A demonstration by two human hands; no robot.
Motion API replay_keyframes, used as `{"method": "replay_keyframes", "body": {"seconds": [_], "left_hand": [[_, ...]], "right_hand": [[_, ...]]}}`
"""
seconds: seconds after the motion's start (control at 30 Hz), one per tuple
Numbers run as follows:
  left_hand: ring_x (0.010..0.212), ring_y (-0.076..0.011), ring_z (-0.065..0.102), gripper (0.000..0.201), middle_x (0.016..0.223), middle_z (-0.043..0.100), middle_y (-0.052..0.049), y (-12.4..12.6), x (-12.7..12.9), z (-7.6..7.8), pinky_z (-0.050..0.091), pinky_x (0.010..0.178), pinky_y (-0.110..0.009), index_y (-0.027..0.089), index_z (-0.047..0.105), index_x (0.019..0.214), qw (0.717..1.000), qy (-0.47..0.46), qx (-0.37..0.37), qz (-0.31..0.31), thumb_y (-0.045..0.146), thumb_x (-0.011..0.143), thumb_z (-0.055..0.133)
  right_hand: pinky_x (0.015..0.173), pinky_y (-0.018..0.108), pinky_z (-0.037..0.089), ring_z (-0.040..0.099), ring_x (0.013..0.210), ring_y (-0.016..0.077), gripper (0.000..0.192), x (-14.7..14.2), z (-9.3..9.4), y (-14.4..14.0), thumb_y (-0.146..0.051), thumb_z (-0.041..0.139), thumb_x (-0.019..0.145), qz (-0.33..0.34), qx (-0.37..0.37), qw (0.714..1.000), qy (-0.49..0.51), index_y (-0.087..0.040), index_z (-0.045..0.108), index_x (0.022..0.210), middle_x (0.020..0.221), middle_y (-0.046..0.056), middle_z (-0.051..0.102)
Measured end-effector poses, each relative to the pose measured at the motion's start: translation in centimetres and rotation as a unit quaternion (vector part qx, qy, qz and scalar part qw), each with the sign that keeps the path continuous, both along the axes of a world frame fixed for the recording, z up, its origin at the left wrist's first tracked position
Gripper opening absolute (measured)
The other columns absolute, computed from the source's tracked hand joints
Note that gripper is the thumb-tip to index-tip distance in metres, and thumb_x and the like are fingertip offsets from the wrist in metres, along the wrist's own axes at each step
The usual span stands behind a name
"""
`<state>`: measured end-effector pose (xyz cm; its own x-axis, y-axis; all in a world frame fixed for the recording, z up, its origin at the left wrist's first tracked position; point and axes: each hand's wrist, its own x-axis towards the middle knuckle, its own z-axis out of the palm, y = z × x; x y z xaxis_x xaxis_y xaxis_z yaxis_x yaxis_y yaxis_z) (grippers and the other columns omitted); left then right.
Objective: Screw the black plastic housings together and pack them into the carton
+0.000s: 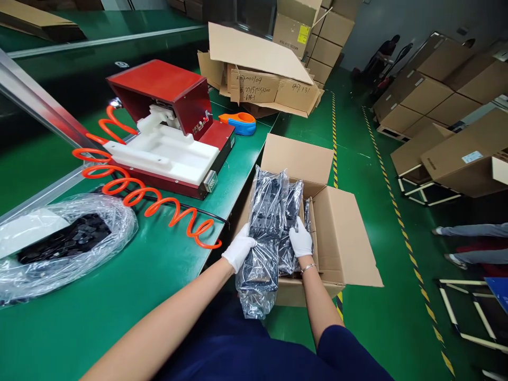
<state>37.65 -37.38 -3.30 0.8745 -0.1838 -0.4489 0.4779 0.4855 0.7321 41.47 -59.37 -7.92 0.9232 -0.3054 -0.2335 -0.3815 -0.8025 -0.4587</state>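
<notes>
- The left hand point(238, 252) in a white glove wraps its fingers round a black bagged part point(264, 233), standing it upright.
- The right hand point(300, 239) grips another bagged part point(291, 222) inside the open box point(341, 238) beside the bench point(159, 264).

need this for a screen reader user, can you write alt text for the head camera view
Two white-gloved hands, left hand and right hand, hold plastic-bagged black parts upright over an open cardboard box beside a green workbench. On the bench sit a red machine and coiled orange hose.

Red fixture point(170, 100), orange coiled hose point(130, 193), tape dispenser point(239, 123) on green bench point(119, 296).
</notes>
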Motion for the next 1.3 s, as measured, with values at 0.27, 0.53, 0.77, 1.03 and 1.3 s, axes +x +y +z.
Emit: {"method": "replay_keyframes", "body": {"seconds": [0.27,0.53,0.77,1.03,1.3], "left_hand": [[0.095,-0.0218,0.064,0.062,0.107,0.069,-0.002,0.2,-0.5,1.1,0.049,0.097,-0.039,0.02,0.059,0.115,0.997,-0.044,0.056,0.007,0.009,0.055,0.052],[0.122,-0.028,0.055,0.065,0.128,0.063,-0.006,1.2,-2.0,2.3,0.042,0.108,-0.043,0.02,0.055,0.124,0.993,-0.099,0.068,0.003,0.015,0.06,0.058],[0.125,-0.0296,0.053,0.063,0.135,0.057,-0.01,2.3,-5.4,2.5,0.038,0.112,-0.045,0.019,0.051,0.133,0.98,-0.124,0.157,0.018,0.028,0.072,0.064],[0.122,-0.0298,0.055,0.067,0.127,0.063,-0.01,2.7,-7.5,3.2,0.038,0.111,-0.045,0.02,0.05,0.137,0.979,-0.121,0.159,0.029,0.037,0.075,0.066],[0.13,-0.0296,0.049,0.068,0.133,0.059,-0.012,2.7,-8.2,3.9,0.035,0.114,-0.043,0.019,0.046,0.14,0.975,-0.132,0.177,0.032,0.046,0.08,0.065]], "right_hand": [[0.111,0.036,0.043,0.056,0.122,0.0198,0.075,-3.9,1.5,-1.8,-0.052,0.051,0.078,-0.047,0.245,0.945,-0.21,-0.005,0.05,0.136,0.135,0.014,0.054],[0.111,0.04,0.044,0.06,0.116,0.0212,0.065,-6.1,3.4,-1.3,-0.047,0.065,0.073,-0.047,0.307,0.915,-0.259,-0.01,0.06,0.127,0.128,0.013,0.059],[0.102,0.041,0.051,0.065,0.106,0.0224,0.057,-8.1,3.3,-0.6,-0.045,0.066,0.072,-0.042,0.278,0.916,-0.288,-0.012,0.066,0.118,0.118,0.013,0.065],[0.089,0.032,0.059,0.069,0.095,0.0198,0.052,-9.4,4.7,-0.3,-0.047,0.066,0.073,-0.015,0.224,0.917,-0.331,-0.013,0.07,0.112,0.109,0.01,0.069],[0.086,0.03,0.06,0.069,0.093,0.0193,0.049,-10.0,5.1,-0.3,-0.044,0.065,0.075,0.007,0.197,0.919,-0.343,-0.013,0.07,0.113,0.107,0.009,0.069]]}}
